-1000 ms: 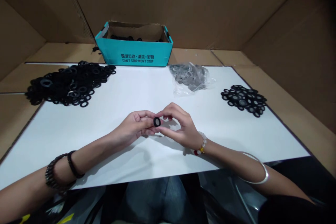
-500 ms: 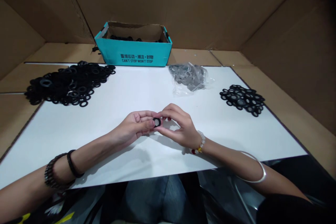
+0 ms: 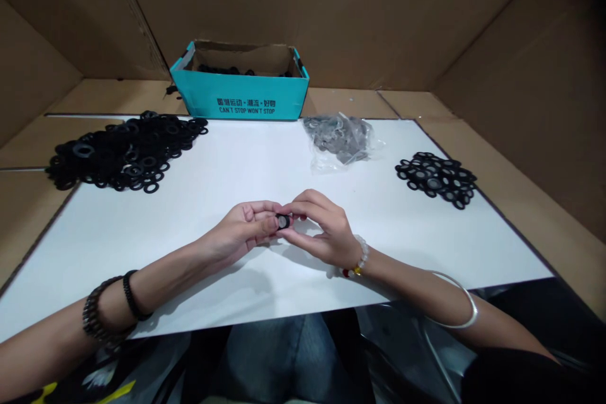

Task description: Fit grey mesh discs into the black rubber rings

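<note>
"Inspector, what do the hands have?"

"Left hand [image 3: 241, 230]: curled, thumb and fingertips pinching a black rubber washer [image 3: 283, 221] at its left edge. Right hand [image 3: 326, 230]: partly closed, fingertips gripping the same washer from the other side. Neither hand is fully open, and the washer sits between them, held over the white sheet [image 3: 213, 170], with a grey centre showing."

"Anything on the wrists?"

"Left: a dark beaded bracelet [image 3: 101, 309] and a black cord band [image 3: 132, 297]. Right: a pale bead bracelet [image 3: 360, 257], with a silver bangle [image 3: 454, 306] further up the forearm."

"And beyond the hands?"

"Far left, a large heap of black rubber rings [image 3: 123, 151] spills over the sheet's edge. To the right lies a smaller heap of black rings with grey centres [image 3: 438, 180]. Near the far edge, a clear plastic bag of grey discs [image 3: 338, 137] sits on the sheet."

"Past the sheet?"

"A teal cardboard box [image 3: 237, 104], printed CAN'T STOP WON'T STOP, with black rings inside — and cardboard walls [image 3: 355, 12] behind it."
</note>
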{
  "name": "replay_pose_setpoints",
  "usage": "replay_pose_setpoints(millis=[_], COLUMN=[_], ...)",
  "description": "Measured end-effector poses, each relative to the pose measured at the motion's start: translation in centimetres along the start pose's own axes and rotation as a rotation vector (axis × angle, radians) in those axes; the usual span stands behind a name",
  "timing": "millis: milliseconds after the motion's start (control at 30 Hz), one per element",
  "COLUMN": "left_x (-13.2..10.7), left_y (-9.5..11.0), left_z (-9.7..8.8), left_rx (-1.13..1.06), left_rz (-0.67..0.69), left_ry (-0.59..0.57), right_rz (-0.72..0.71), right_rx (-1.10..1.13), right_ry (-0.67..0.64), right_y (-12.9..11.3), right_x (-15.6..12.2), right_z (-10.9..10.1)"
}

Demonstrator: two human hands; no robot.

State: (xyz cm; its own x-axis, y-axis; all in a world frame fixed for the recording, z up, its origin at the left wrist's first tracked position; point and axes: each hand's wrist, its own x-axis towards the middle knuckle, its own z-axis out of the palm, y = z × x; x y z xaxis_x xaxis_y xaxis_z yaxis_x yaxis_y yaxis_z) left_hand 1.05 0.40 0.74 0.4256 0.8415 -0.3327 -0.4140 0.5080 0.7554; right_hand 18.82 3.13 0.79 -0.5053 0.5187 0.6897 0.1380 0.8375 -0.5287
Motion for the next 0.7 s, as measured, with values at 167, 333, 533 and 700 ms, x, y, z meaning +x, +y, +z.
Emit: replay_pose_setpoints(millis=[167, 333, 533, 700], left_x=[-0.06, -0.04, -0.05, -0.04], left_y=[0.06, -0.01, -0.11, -0.07], left_z=[0.19, 0.18, 0.05, 0.08], left_rx=[-0.020, -0.014, -0.027, -0.030], left_rz=[0.010, 0.017, 0.008, 0.007], left_ry=[-0.020, -0.017, 0.013, 0.036], right_rz=[0.010, 0.015, 0.024, 0.027], right_rx=[0.004, -0.010, -0.014, -0.019], right_ry=[-0.002, -0.008, -0.014, -0.007], right_y=[-0.16, -0.35, -0.39, -0.40], right_x=[0.13, 0.24, 0.24, 0.28], right_z=[-0.10, -0.24, -0.28, -0.31])
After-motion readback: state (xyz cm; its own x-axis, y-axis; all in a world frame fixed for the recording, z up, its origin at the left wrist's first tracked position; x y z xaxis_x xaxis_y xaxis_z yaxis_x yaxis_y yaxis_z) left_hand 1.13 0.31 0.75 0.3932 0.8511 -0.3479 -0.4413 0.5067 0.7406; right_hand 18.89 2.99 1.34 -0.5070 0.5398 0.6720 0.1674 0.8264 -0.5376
